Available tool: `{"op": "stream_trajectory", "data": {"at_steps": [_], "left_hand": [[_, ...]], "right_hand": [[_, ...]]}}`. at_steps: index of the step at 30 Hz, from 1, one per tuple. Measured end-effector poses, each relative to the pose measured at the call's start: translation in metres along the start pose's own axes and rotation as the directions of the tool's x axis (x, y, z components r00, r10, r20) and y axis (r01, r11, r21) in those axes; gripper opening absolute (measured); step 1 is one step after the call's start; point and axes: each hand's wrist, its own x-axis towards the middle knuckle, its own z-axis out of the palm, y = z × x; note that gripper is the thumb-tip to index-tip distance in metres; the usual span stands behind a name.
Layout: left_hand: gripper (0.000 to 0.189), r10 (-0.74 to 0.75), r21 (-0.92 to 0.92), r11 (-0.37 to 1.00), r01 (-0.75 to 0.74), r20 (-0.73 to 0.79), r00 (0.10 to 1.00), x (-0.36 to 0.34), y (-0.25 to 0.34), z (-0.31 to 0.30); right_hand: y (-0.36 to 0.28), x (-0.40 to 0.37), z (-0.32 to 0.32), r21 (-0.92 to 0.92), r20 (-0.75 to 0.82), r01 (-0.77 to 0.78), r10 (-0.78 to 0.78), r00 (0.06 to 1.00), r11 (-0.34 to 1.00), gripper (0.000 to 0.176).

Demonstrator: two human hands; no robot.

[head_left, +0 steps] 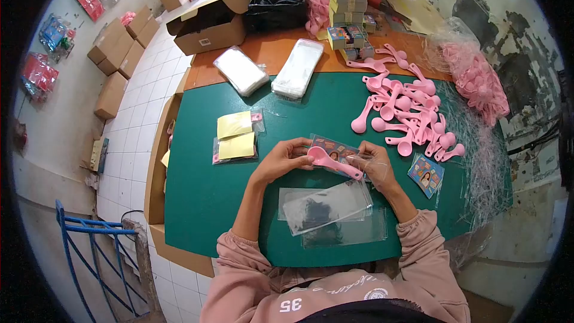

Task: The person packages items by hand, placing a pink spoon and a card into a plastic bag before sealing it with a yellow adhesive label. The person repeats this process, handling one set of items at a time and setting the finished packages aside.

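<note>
My left hand (288, 158) pinches a pink measuring spoon (338, 164) by its bowl end, together with a printed card (330, 147) behind it. The spoon lies slanted across the card, its handle pointing to the right. My right hand (376, 166) is closed on a clear plastic bag (362, 160) at the card's right end, close to the handle tip. Below both hands, several loose clear bags (326, 208) overlap on the green table (197, 215). A small stack of printed cards (426, 174) lies right of my right hand.
Many pink spoons (412, 110) are heaped at the right. Packed bags with yellow cards (236, 137) lie left. Two stacks of clear bags (299, 70) and banded card stacks (348, 18) stand further back. Plastic shreds (478, 167) cover the right edge; an open carton (209, 33) stands behind.
</note>
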Motion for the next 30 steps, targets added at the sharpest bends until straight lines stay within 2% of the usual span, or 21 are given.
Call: {"op": "stream_trajectory", "data": {"at_steps": [7,9,13,15,16,19,23,26,29,30], "left_hand": [[0.03,-0.01,-0.005,1.0,0.009,-0.102,0.995,-0.003,-0.005,0.012],[0.03,-0.087,-0.001,0.996,0.087,-0.055,0.995,-0.005,-0.005,0.016],[0.026,-0.162,-0.066,0.984,0.163,0.03,0.986,-0.009,0.003,0.016],[0.027,-0.173,-0.106,0.978,0.178,0.056,0.983,-0.013,0.002,0.016],[0.028,-0.177,-0.139,0.972,0.188,0.084,0.981,-0.013,0.003,0.014],[0.029,-0.172,-0.196,0.962,0.192,0.118,0.978,-0.014,0.002,0.017],[0.031,-0.157,-0.142,0.973,0.182,0.174,0.972,-0.016,0.001,0.014],[0.032,-0.13,-0.119,0.982,0.148,0.147,0.981,-0.017,0.0,0.016],[0.029,-0.117,-0.117,0.984,0.134,0.14,0.983,-0.016,0.001,0.017],[0.026,-0.13,-0.103,0.984,0.144,0.13,0.983,-0.016,-0.002,0.017]], "right_hand": [[-0.01,-0.006,-0.002,0.1,0.072,-0.084,0.077,0.994,0.992,0.011],[-0.013,-0.01,-0.005,0.065,0.067,-0.049,0.045,0.997,0.997,0.015],[-0.009,-0.014,-0.008,0.066,0.074,-0.141,0.136,0.988,0.988,0.016],[-0.006,-0.014,-0.01,-0.062,0.015,-0.115,0.116,0.993,0.991,0.014],[-0.01,-0.015,-0.009,0.039,0.027,-0.156,0.155,0.988,0.987,0.013],[-0.005,-0.015,-0.007,0.026,-0.027,-0.148,0.149,0.989,0.989,0.013],[-0.012,-0.016,-0.005,0.013,-0.012,-0.176,0.176,0.984,0.984,0.012],[-0.009,-0.015,-0.001,0.01,-0.048,-0.084,0.085,0.995,0.996,0.011],[-0.011,-0.015,-0.002,-0.013,-0.026,-0.055,0.055,0.998,0.998,0.012],[-0.009,-0.015,-0.003,0.043,-0.018,-0.087,0.088,0.996,0.995,0.012]]}}
